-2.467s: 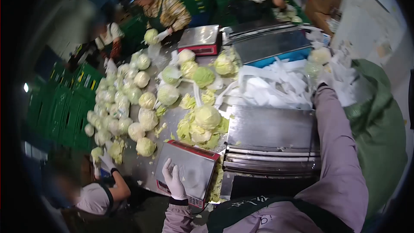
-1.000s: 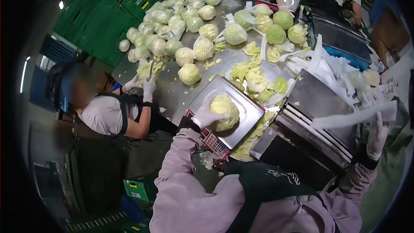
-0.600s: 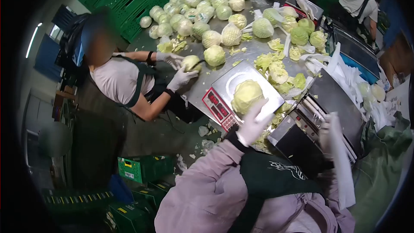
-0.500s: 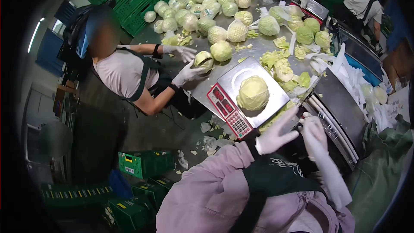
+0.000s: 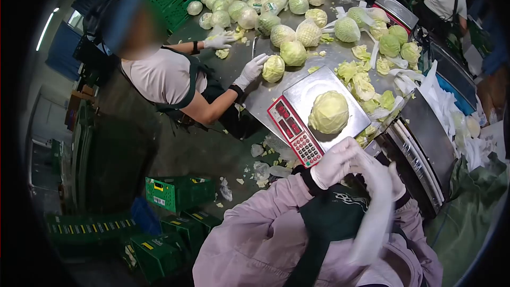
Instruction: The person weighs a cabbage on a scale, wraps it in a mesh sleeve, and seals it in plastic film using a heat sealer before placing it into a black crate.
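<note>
Low in front of me, my left hand [image 5: 333,166], in a white glove, has its fingers closed on the upper end of a long, limp white sleeve [image 5: 374,196]. Behind that sleeve, my right hand [image 5: 396,182] is also gloved and closed on it, with most of its fingers hidden. The sleeve hangs down over my chest, its lower part blurred. Just beyond my hands, a pale green cabbage [image 5: 329,112] sits on the metal plate of a scale [image 5: 357,122] with a red keypad panel [image 5: 295,132].
A co-worker [image 5: 159,74] stands at the left, one gloved hand beside a cabbage [image 5: 273,68]. Wrapped cabbages [image 5: 258,0] pile up at the back of the table. Loose leaves [image 5: 363,86] and a machine with rollers [image 5: 417,165] lie to the right. Green crates [image 5: 180,194] stand on the floor.
My left hand has gone from open to closed on the sleeve, which has swung left. The co-worker's hands have moved apart, one off the cabbage. The view has shifted slightly.
</note>
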{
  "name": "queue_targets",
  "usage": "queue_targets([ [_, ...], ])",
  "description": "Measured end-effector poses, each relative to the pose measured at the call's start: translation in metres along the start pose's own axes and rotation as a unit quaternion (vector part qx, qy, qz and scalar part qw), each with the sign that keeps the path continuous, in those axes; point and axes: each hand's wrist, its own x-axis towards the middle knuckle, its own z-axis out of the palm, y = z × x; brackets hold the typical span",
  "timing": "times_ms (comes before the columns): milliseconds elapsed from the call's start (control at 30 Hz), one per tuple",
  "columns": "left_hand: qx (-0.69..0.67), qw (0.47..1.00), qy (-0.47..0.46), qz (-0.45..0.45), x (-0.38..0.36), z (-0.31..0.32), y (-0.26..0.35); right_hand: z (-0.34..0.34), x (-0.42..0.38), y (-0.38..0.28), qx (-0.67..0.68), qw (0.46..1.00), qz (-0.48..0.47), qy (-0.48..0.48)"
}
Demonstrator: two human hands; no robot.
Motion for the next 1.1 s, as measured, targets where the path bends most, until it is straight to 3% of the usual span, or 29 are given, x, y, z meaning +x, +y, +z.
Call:
queue_targets([
  [67,-0.087,0.993,-0.070,0.024,0.010,-0.030,-0.003,-0.064,0.009,-0.015,-0.296,0.949,0.014,-0.108],
  [100,-0.080,0.996,0.017,-0.032,0.008,-0.027,0.004,-0.063,0.017,-0.026,-0.263,0.952,0.033,-0.153],
  [133,-0.093,0.989,0.034,-0.105,0.000,-0.017,0.018,-0.027,0.030,-0.018,-0.148,0.982,-0.085,-0.077],
  [167,0.091,0.990,-0.013,-0.108,-0.010,-0.020,0.032,-0.037,0.038,-0.028,-0.143,0.983,-0.079,-0.085],
  [200,0.273,0.954,-0.061,-0.104,-0.016,-0.023,0.039,-0.047,0.046,-0.038,-0.137,0.983,-0.074,-0.093],
  [233,-0.048,0.972,0.024,-0.228,-0.002,-0.087,0.005,-0.015,0.051,-0.039,-0.196,0.971,-0.039,-0.134],
  [267,0.383,0.914,-0.036,-0.130,-0.016,-0.065,0.035,-0.031,0.058,-0.043,-0.357,0.929,-0.037,-0.093],
  [333,0.501,0.850,0.155,0.054,-0.009,-0.108,0.037,-0.041,0.086,-0.039,-0.611,0.786,-0.047,0.083],
  [400,0.442,0.810,0.346,0.171,0.003,-0.098,0.051,-0.040,0.120,-0.033,-0.663,0.671,-0.211,0.256],
  [467,0.438,0.765,0.425,0.203,0.027,-0.150,0.049,-0.054,0.165,-0.022,-0.577,0.661,-0.392,0.278],
  [500,0.604,0.628,0.428,0.240,0.046,-0.198,0.041,-0.093,0.196,-0.014,-0.647,0.626,-0.331,0.282],
  [533,0.601,0.696,0.364,0.148,0.055,-0.225,0.041,-0.122,0.213,-0.014,-0.708,0.585,-0.267,0.291],
  [567,0.543,0.754,0.348,0.121,0.061,-0.212,0.040,-0.106,0.205,-0.013,-0.675,0.625,-0.298,0.255],
  [633,0.269,0.906,0.301,0.124,0.067,-0.215,0.034,-0.088,0.195,-0.003,-0.617,0.683,-0.326,0.213],
  [667,0.231,0.934,0.243,0.121,0.060,-0.194,0.040,-0.090,0.190,-0.004,-0.596,0.707,-0.320,0.206],
  [700,0.169,0.949,0.231,0.128,0.051,-0.196,0.038,-0.079,0.172,-0.009,-0.613,0.715,-0.281,0.184],
  [733,0.338,0.923,0.131,0.127,0.038,-0.160,0.047,-0.055,0.144,-0.010,-0.626,0.725,-0.237,0.160],
  [767,0.320,0.945,0.061,-0.016,0.019,-0.111,0.066,-0.035,0.124,-0.014,-0.720,0.646,-0.193,0.165],
  [800,0.516,0.851,0.095,-0.035,0.007,-0.107,0.060,-0.015,0.105,-0.020,-0.802,0.555,-0.145,0.168],
  [833,0.224,0.969,0.105,-0.009,0.002,-0.126,0.040,0.011,0.084,-0.021,-0.809,0.533,-0.189,0.160],
  [867,-0.089,0.990,0.108,0.012,0.005,-0.139,0.025,0.031,0.067,-0.019,-0.813,0.511,-0.234,0.155],
  [900,-0.080,0.992,0.102,0.002,0.014,-0.137,0.023,0.036,0.056,-0.018,-0.779,0.516,-0.331,0.133],
  [1000,0.002,0.995,0.087,-0.046,0.041,-0.122,0.025,0.009,0.035,-0.044,-0.664,0.675,-0.240,0.216],
  [1033,0.027,0.995,0.082,-0.058,0.048,-0.116,0.024,-0.033,0.039,-0.041,-0.528,0.773,-0.271,0.224],
  [1067,0.050,0.993,0.076,-0.069,0.057,-0.091,0.025,-0.051,0.029,-0.040,-0.356,0.878,-0.235,0.215],
  [1100,0.031,0.996,0.036,-0.069,0.075,-0.065,0.025,-0.067,0.021,-0.037,-0.331,0.883,-0.239,0.229],
])
